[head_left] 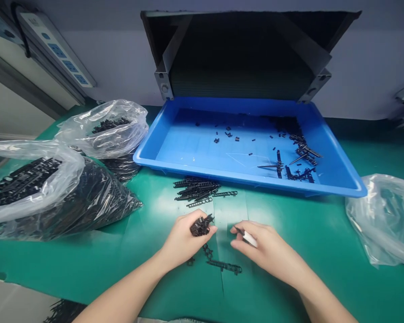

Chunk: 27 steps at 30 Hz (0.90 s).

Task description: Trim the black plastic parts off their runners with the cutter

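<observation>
My left hand (183,240) is closed around a bundle of black plastic strips (202,225), their ends poking out past the thumb. To its right, my right hand (265,244) pinches a small white object (249,238) with a dark tip; its exact kind is unclear. The two hands are apart, just above the green mat. Below and between them lies a loose notched black strip (225,267), with more black pieces partly hidden by my left hand. Beyond the hands, a pile of similar strips (195,188) rests against the tray's near side.
A blue tray (202,165) holds scattered small black bits and a cluster of black parts, beneath a dark chute opening (242,58). Bags of black parts (97,193) stand at left. A clear plastic bag (384,215) lies at right, and a power strip (59,49) is mounted upper left.
</observation>
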Each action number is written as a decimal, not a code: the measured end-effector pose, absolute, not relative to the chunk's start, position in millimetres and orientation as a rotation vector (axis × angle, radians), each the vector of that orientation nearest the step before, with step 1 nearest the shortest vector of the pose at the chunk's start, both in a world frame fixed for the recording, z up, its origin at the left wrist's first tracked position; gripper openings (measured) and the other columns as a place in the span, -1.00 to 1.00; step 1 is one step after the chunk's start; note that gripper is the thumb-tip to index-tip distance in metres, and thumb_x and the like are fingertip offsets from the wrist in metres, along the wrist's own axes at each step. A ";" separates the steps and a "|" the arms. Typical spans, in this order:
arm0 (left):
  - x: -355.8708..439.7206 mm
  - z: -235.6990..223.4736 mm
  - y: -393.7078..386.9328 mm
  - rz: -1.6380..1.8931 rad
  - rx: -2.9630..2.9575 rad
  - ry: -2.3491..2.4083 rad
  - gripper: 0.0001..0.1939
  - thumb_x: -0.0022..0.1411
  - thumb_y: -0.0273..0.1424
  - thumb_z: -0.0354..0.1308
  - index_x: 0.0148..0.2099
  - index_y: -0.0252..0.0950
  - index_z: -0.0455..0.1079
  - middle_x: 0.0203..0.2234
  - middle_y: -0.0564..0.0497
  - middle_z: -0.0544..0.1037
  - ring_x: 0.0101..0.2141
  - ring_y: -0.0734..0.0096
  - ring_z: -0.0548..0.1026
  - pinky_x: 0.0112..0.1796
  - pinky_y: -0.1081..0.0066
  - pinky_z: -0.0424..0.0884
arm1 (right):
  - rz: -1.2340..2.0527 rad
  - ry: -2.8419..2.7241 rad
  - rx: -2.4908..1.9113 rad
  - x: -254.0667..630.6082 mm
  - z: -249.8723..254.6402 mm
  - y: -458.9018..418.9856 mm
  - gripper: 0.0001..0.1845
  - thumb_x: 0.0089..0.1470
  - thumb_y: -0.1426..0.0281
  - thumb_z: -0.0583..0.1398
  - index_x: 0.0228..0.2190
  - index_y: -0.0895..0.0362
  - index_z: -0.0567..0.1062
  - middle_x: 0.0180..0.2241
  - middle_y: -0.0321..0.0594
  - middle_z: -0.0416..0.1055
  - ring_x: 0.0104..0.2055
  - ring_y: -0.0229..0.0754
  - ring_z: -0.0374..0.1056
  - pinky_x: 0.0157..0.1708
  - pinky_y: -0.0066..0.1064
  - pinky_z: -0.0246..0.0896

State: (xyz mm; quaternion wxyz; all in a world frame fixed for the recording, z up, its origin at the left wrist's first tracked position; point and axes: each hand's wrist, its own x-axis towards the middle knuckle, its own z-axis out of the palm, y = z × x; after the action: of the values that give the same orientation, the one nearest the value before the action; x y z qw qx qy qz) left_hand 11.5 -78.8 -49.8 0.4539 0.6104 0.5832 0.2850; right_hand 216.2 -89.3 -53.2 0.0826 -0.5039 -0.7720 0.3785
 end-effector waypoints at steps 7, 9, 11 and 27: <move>3.0 -49.3 -71.3 0.826 1.232 1.612 -0.74 0.06 -0.21 0.04 -0.50 -0.28 0.15 -0.68 0.13 0.26 -0.64 0.52 0.19 -0.56 0.50 0.13 | 0.866 -2.897 -1.350 211.4 -46.9 -96.6 -0.78 -0.23 0.50 0.31 -0.51 0.10 0.36 -0.45 -0.30 0.34 -0.62 -0.23 0.29 -0.76 -0.47 -0.05; 1.3 -51.6 -70.6 0.815 1.188 1.596 -0.75 0.09 -0.22 0.04 -0.46 -0.29 0.15 -0.68 0.12 0.27 -0.66 0.52 0.18 -0.57 0.50 0.12 | 0.971 -2.802 -1.306 214.7 -51.5 -96.2 -0.85 -0.14 0.53 0.23 -0.50 0.08 0.35 -0.44 -0.33 0.35 -0.57 -0.25 0.31 -0.73 -0.50 -0.01; 1.2 -53.4 -71.3 0.784 1.179 1.544 -0.77 0.09 -0.25 0.06 -0.45 -0.29 0.16 -0.65 0.11 0.30 -0.64 0.51 0.21 -0.56 0.49 0.15 | 1.149 -2.636 -1.317 221.8 -53.3 -93.1 -0.87 -0.05 0.50 0.16 -0.40 0.03 0.38 -0.40 -0.34 0.40 -0.44 -0.22 0.36 -0.62 -0.51 0.14; 22.5 -55.8 -91.7 0.441 0.880 1.038 -0.79 -0.01 -0.39 0.15 -0.36 -0.31 0.15 -0.60 0.04 0.47 -0.70 0.58 0.30 -0.72 0.61 0.07 | 1.748 -1.512 -1.487 199.8 -55.3 -83.4 -0.80 0.05 0.30 0.04 -0.40 0.17 0.36 -0.58 -0.34 0.30 -0.65 -0.39 0.02 -0.69 -0.55 -0.06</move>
State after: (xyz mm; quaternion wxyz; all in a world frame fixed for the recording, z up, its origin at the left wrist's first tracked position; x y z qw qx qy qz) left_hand 22.5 -91.7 -55.8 0.7548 0.4035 0.4760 0.2024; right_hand 199.8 -83.4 -55.3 0.1954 -0.5307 -0.5396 0.6238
